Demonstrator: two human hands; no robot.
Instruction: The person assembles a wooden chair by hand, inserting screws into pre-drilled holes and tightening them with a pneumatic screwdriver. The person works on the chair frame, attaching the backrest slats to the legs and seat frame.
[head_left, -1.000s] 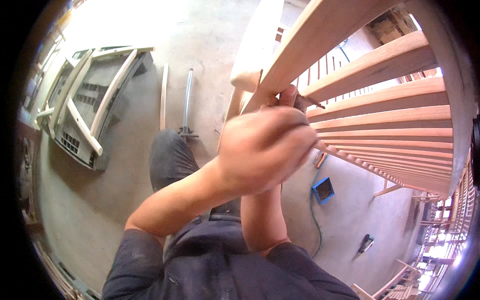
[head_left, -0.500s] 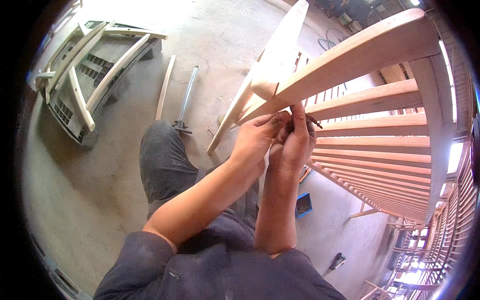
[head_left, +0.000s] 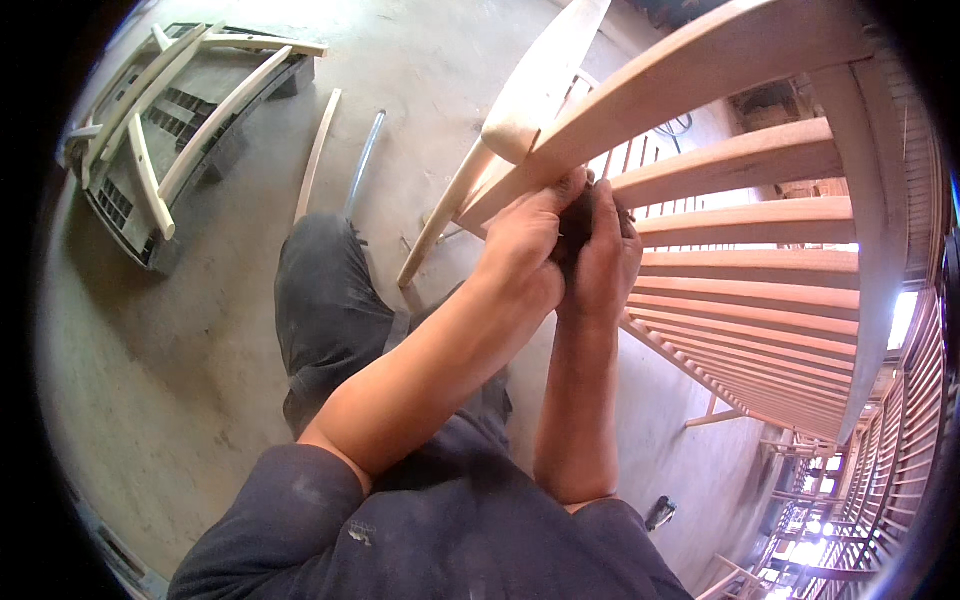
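Both my hands meet at the underside of a broad wooden rail (head_left: 690,85) on a slatted wooden frame. My left hand (head_left: 525,235) is bent inward, its fingers pinched close to the rail. Beside it, my right hand (head_left: 605,250) is closed, with thumb and fingers pointing up to the same spot. Dark shadow fills the gap between the palms, and whatever the fingertips hold is hidden. Pale slats (head_left: 745,170) run off to the right of my right hand. A wide, rounded wooden piece (head_left: 545,85) and a slim wooden leg (head_left: 440,220) stand just beyond my left hand.
At the far left, several curved wooden parts (head_left: 215,125) lie on a dark pallet (head_left: 113,205). A curved wooden strip (head_left: 318,150) and a metal bar (head_left: 367,160) rest on the concrete floor. A small dark tool (head_left: 661,513) lies at lower right, near more slatted frames (head_left: 900,450).
My hands have drawn closer under the rail. A thin dark piece that stuck out past my right hand no longer shows clearly. A blue tray on the floor has gone out of sight.
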